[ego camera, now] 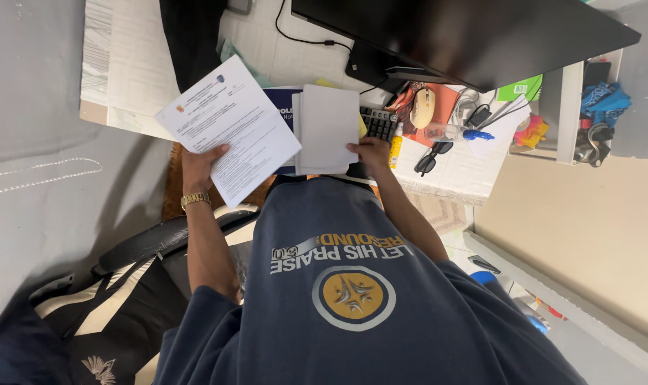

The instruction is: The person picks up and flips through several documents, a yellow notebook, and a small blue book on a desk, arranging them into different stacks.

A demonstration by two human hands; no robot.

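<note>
At the bottom of the frame is the person's dark blue shirt [352, 285], and a black chair arm [167, 239] runs across the lower left. Above it, left of centre, the left hand [199, 165], with a gold watch [195, 199] on the wrist, has its grip clamped on the lower edge of a printed sheet [228, 128], held tilted over the edge of the worktop [281, 50]. At centre, the right hand [370, 153] rests with its grip closed on the lower right corner of a stack of blank white papers [329, 128], which lies on the worktop just beside the sheet. Right of that hand are a black keyboard [379, 122], a yellow tube [394, 148] and dark glasses [432, 157]. Farther up lie a pale mouse [424, 107] and the black monitor [466, 36] at the upper right.
</note>
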